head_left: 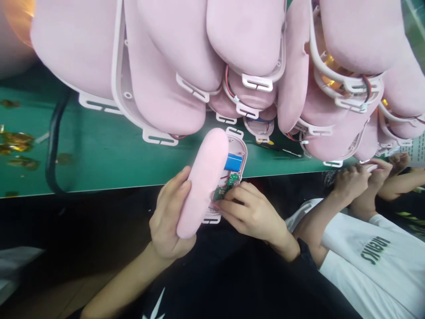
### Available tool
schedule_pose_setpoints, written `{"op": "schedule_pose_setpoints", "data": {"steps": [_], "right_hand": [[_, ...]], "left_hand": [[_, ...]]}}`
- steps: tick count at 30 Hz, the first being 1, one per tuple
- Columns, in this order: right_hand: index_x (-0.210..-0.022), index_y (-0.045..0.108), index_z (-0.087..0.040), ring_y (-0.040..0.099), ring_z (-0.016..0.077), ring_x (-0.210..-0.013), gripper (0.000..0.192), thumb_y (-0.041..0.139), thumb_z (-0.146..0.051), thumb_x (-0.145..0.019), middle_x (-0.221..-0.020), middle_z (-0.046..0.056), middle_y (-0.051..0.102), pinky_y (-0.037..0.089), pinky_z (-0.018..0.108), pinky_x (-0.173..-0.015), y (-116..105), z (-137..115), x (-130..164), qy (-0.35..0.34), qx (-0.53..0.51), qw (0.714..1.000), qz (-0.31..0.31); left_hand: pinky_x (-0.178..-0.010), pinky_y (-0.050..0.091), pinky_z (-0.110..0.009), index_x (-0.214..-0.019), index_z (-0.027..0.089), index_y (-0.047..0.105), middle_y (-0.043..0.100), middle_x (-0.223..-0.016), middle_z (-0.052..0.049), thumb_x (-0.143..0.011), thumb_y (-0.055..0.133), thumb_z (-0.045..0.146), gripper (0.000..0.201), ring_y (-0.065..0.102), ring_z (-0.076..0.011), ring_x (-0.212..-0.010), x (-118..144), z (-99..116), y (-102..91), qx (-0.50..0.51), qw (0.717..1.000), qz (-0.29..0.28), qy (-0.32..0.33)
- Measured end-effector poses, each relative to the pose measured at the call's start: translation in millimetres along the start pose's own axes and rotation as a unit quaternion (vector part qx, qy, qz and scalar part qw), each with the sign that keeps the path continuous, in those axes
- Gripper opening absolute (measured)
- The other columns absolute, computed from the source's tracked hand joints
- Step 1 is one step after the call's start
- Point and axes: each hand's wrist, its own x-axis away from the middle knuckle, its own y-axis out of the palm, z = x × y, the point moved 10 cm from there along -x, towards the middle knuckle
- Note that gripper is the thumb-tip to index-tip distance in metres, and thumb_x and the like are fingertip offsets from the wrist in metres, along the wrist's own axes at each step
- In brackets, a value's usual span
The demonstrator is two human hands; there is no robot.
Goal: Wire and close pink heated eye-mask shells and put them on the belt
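mid-assembly at the green table (109, 164) edge: left hand (168, 221) wrapped shut around soft pink padded shell half (202, 181), right hand (252, 212) fingertips pinching small green circuit board (226, 188), seemingly needing careful seating next.

Padded shells (186, 66) piled on bench (109, 155), seemingly behind held unit (212, 177).

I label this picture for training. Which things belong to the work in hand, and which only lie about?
In hand: left hand gripping pink pad; right hand on green circuit board; blue battery.

Lying about: piled pink units, black cable, gold scraps, co-worker's hands.
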Motion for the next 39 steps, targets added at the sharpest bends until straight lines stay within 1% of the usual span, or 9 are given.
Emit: {"op": "schedule_pose_setpoints", "data": {"steps": [3,7,10,14,19,22,26,34,39], "right_hand": [[-0.104,0.076,-0.016,0.074,0.0168,-0.09,0.011,0.065,-0.018,-0.108,-0.096,0.006,0.08,0.066,0.031,-0.084,-4.6,2.2,1.7,0.009,-0.049,0.999,0.018],[-0.108,0.076,-0.018,0.082,0.0144,-0.094,0.011,0.068,-0.012,-0.105,-0.102,0.004,0.085,0.07,0.026,-0.092,-13.9,13.7,6.6,0.064,-0.093,0.991,0.065],[-0.108,0.077,-0.019,0.084,0.014,-0.095,0.014,0.07,-0.008,-0.102,-0.103,0.002,0.086,0.071,0.026,-0.091,-14.5,19.9,9.2,0.092,-0.118,0.985,0.088],[-0.101,0.076,-0.018,0.084,0.0147,-0.096,0.013,0.071,-0.006,-0.1,-0.103,0.004,0.086,0.07,0.029,-0.093,-15.0,20.8,7.6,0.071,-0.114,0.984,0.114],[-0.1,0.076,-0.021,0.082,0.0163,-0.094,0.013,0.073,-0.008,-0.099,-0.103,0.002,0.087,0.068,0.034,-0.091,-8.6,24.4,3.6,0.032,-0.112,0.989,0.094],[-0.1,0.075,-0.023,0.081,0.018,-0.091,0.012,0.074,-0.011,-0.099,-0.101,0.002,0.087,0.066,0.036,-0.085,-5.9,27.1,2.2,0.015,-0.1,0.992,0.082],[-0.1,0.073,-0.023,0.08,0.0176,-0.094,0.011,0.072,-0.012,-0.101,-0.104,0.002,0.086,0.067,0.037,-0.088,-5.6,24.7,-1.3,-0.009,-0.096,0.993,0.066],[-0.101,0.073,-0.021,0.074,0.0176,-0.094,0.009,0.072,-0.011,-0.101,-0.1,0.005,0.08,0.066,0.035,-0.085,-7.2,13.2,-4.2,-0.003,-0.036,0.998,0.042],[-0.104,0.074,-0.02,0.076,0.0182,-0.094,0.011,0.073,-0.009,-0.101,-0.101,0.005,0.083,0.067,0.036,-0.085,-8.4,10.7,-0.5,-0.001,-0.025,0.998,0.057]], "left_hand": [[-0.13,0.052,-0.048,-0.166,0.024,0.05,0.052,-0.172,0.0,-0.094,0.058,0.008,0.074,0.057,-0.0286,-0.154,-0.5,1.1,-1.1,-0.005,1.0,0.0,0.003],[-0.125,0.056,-0.054,-0.166,0.025,0.05,0.053,-0.172,-0.005,-0.093,0.061,0.006,0.076,0.059,-0.0323,-0.152,-2.0,2.2,-2.0,-0.008,1.0,0.002,0.001],[-0.126,0.054,-0.048,-0.165,0.021,0.051,0.053,-0.171,-0.008,-0.091,0.063,0.004,0.078,0.059,-0.0309,-0.152,-3.8,4.4,-2.3,0.001,1.0,0.004,0.008],[-0.127,0.052,-0.046,-0.166,0.019,0.049,0.053,-0.172,-0.01,-0.088,0.063,0.002,0.081,0.058,-0.0308,-0.153,-5.7,4.8,-0.2,-0.002,1.0,-0.007,0.007],[-0.127,0.051,-0.045,-0.165,0.019,0.051,0.054,-0.171,-0.01,-0.087,0.064,-0.001,0.081,0.059,-0.0302,-0.152,-6.7,4.4,-0.5,-0.001,1.0,-0.001,0.004],[-0.126,0.052,-0.048,-0.165,0.02,0.05,0.054,-0.171,-0.011,-0.088,0.064,-0.001,0.081,0.059,-0.0322,-0.152,-6.0,3.1,1.3,0.0,1.0,-0.009,-0.003],[-0.124,0.054,-0.053,-0.166,0.019,0.049,0.054,-0.171,-0.014,-0.089,0.065,0.0,0.081,0.06,-0.0353,-0.151,-4.0,2.4,2.5,-0.006,1.0,-0.015,-0.004],[-0.124,0.054,-0.051,-0.166,0.02,0.049,0.053,-0.171,-0.011,-0.088,0.065,-0.001,0.082,0.06,-0.0343,-0.151,-2.7,1.4,4.0,-0.008,1.0,-0.012,-0.003],[-0.122,0.056,-0.055,-0.167,0.021,0.048,0.053,-0.171,-0.012,-0.09,0.066,0.001,0.082,0.06,-0.0365,-0.15,-3.6,0.5,3.5,-0.008,1.0,-0.016,-0.004]]}}
